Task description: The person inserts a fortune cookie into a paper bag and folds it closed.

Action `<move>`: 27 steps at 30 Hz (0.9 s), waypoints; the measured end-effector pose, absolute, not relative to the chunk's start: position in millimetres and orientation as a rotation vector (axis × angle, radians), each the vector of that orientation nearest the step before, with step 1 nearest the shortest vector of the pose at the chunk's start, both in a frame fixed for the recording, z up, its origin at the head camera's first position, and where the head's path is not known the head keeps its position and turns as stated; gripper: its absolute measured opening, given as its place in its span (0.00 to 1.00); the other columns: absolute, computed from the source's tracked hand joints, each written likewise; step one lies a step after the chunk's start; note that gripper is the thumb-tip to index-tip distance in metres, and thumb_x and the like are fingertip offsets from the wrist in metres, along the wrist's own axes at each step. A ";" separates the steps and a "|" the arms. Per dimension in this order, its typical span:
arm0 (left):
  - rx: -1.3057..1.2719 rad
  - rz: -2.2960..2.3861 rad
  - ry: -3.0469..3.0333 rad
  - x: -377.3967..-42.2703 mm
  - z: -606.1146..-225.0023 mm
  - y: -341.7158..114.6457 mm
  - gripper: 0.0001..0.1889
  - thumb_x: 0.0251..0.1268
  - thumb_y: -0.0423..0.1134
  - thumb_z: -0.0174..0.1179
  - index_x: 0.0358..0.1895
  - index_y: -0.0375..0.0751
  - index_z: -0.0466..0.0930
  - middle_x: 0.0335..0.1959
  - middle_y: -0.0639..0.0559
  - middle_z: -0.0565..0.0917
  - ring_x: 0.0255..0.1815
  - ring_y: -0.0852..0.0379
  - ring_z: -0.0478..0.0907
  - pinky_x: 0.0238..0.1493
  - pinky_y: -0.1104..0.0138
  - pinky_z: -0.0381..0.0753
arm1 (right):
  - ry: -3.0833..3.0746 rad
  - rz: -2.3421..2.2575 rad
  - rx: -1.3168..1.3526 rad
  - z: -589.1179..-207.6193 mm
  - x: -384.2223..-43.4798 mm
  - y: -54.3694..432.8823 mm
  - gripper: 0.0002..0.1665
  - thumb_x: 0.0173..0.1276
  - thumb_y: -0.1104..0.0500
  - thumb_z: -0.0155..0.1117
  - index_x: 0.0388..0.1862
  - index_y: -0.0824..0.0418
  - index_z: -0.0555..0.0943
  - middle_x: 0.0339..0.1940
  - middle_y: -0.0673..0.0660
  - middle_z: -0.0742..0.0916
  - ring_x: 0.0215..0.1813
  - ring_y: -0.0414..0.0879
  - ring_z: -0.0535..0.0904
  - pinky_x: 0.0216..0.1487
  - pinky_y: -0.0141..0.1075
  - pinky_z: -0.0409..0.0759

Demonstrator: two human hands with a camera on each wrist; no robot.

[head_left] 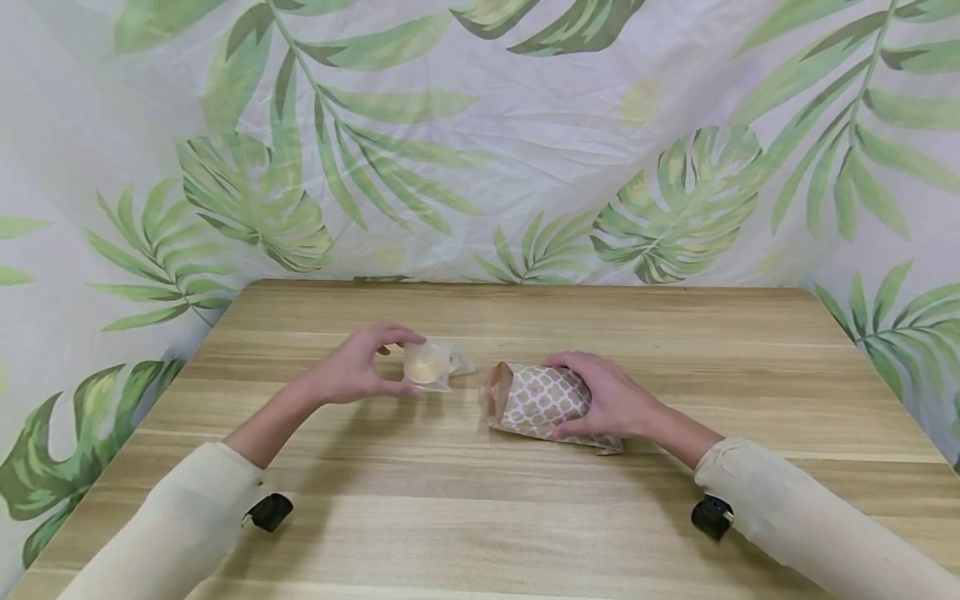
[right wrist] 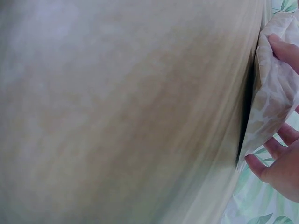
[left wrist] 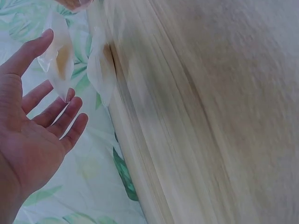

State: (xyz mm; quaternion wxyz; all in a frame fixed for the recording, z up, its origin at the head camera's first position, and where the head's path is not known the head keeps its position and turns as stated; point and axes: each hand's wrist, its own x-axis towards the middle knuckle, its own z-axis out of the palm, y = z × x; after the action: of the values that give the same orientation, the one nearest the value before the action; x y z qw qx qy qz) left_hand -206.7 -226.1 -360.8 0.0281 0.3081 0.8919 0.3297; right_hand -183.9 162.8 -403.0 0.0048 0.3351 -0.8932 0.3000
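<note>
In the head view my left hand (head_left: 367, 362) pinches a small clear packet (head_left: 427, 368) with a pale yellow round piece inside, the thumb at its near edge and fingertips at its far edge. The left wrist view has the packet (left wrist: 60, 58) between thumb and fingers. Just right of it is a second clear packet (head_left: 462, 362). My right hand (head_left: 611, 396) grips a brown paper bag (head_left: 543, 400) with a white lattice pattern from above. The bag lies on its side, its open mouth facing the packets; its inside is mostly hidden.
All this is on a wood-grain table (head_left: 480, 517), whose far edge meets a hanging white cloth (head_left: 555, 158) printed with green leaves. Black wrist devices (head_left: 271, 511) sit under both cream sleeves (head_left: 187, 508).
</note>
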 end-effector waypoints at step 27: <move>1.036 1.101 2.697 -199.0 -370.9 -184.5 0.32 0.51 0.38 0.80 0.60 0.29 0.81 0.58 0.38 0.82 0.55 0.43 0.79 0.53 0.49 0.82 | -2.793 0.962 1.059 -400.3 -182.5 162.4 0.53 0.44 0.48 0.90 0.68 0.61 0.76 0.64 0.59 0.84 0.65 0.58 0.79 0.65 0.58 0.75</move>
State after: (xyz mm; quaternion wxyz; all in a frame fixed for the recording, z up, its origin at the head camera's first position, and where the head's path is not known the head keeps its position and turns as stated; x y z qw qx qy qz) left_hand -199.0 -184.5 -370.9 0.0251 0.3349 0.8720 0.3562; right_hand -182.5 162.4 -400.3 0.0017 0.3374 -0.8901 0.3065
